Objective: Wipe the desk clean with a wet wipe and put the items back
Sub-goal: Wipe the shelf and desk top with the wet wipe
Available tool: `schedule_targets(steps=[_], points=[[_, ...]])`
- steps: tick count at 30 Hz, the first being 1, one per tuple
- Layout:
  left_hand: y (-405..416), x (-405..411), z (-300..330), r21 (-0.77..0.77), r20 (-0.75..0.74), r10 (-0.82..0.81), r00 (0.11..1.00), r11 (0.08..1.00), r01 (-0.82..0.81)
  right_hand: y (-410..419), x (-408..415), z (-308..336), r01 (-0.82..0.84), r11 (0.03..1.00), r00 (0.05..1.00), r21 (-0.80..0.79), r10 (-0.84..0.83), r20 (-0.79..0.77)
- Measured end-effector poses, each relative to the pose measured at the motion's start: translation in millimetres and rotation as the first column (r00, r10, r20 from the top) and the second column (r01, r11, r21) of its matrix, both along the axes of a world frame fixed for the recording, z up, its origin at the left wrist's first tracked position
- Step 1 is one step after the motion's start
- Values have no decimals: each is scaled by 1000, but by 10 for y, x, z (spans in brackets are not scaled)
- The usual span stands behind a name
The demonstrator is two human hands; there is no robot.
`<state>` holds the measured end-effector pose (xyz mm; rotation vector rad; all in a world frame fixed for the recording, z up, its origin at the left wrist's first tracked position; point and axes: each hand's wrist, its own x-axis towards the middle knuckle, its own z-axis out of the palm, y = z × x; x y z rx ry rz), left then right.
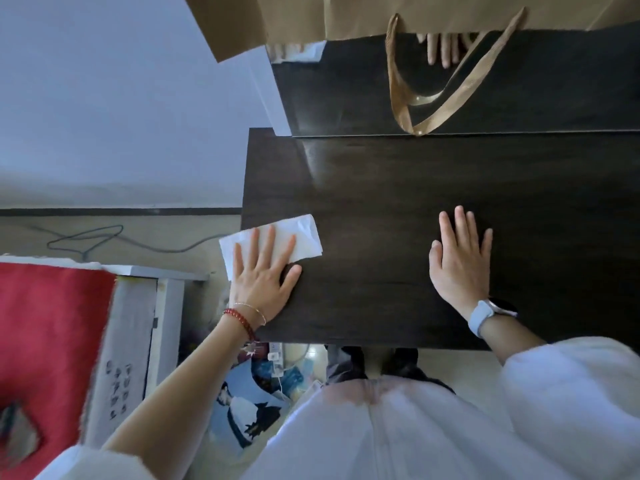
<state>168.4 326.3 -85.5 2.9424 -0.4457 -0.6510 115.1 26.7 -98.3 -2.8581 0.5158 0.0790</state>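
Observation:
A dark wooden desk [381, 188] fills the middle and right of the head view. A white wet wipe [301, 233] lies flat at the desk's left edge, partly hanging over it. My left hand [263, 275] presses flat on the wipe, fingers spread, with red and gold bracelets at the wrist. My right hand [462, 258] rests flat on the bare desk further right, fingers apart, holding nothing; a watch with a pale strap is on that wrist.
A brown paper bag [311, 15] with ribbon handles [450, 105] stands on a raised dark shelf [346, 95] at the back. Left of the desk are a cable [104, 237] on the floor, a red cloth [52, 334] on white furniture, and pictures [249, 407] and clutter below.

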Motion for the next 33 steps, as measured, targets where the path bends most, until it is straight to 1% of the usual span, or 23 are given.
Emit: schedule_targets(steps=[2,6,9,12,15,18,21,23,24,26,29,31,33], points=[[62,-329,-15,0,-3,26,1000,1000,-26,43,-59,-7,-19,1000,1000,7,19,23],[3,-908,-32,-25,0,130,991,991,-130,66,-256,-4,-65,996,997,55,63,44],[-247,-1258,-52,-36,10,111,994,993,-111,-9,-467,3,-102,992,994,71,98,53],[-571,-1446,-80,-55,50,81,995,995,-78,-188,-776,13,-92,992,994,84,88,58],[-1061,-1488,-54,-39,45,-12,999,999,13,-449,-1113,-5,-98,994,993,39,95,64],[-1663,-1475,-66,-54,46,-165,985,984,168,-733,-1365,-18,-2,1000,999,-11,2,45],[-2203,-1494,-104,-84,40,-298,954,950,300,-945,-1479,-32,73,997,997,-23,-73,27],[-2362,-1495,-96,-98,42,-363,931,926,365,-992,-1482,-30,65,997,998,-33,-64,26],[-2352,-1473,-85,-97,41,-365,930,925,367,-993,-1476,-24,64,997,998,-32,-64,26],[-2177,-1354,-80,-65,17,-290,957,955,290,-981,-1465,-19,73,997,997,-10,-73,22],[-1867,-991,-43,-3,0,-53,999,999,53,-983,-1416,5,104,994,994,23,-104,33],[-1894,-743,-7,-22,-1,82,997,996,-82,-1015,-1379,9,118,993,992,30,-119,45],[-2163,-564,11,-58,-31,131,991,990,-132,-1043,-1356,32,121,992,992,30,-122,35]])
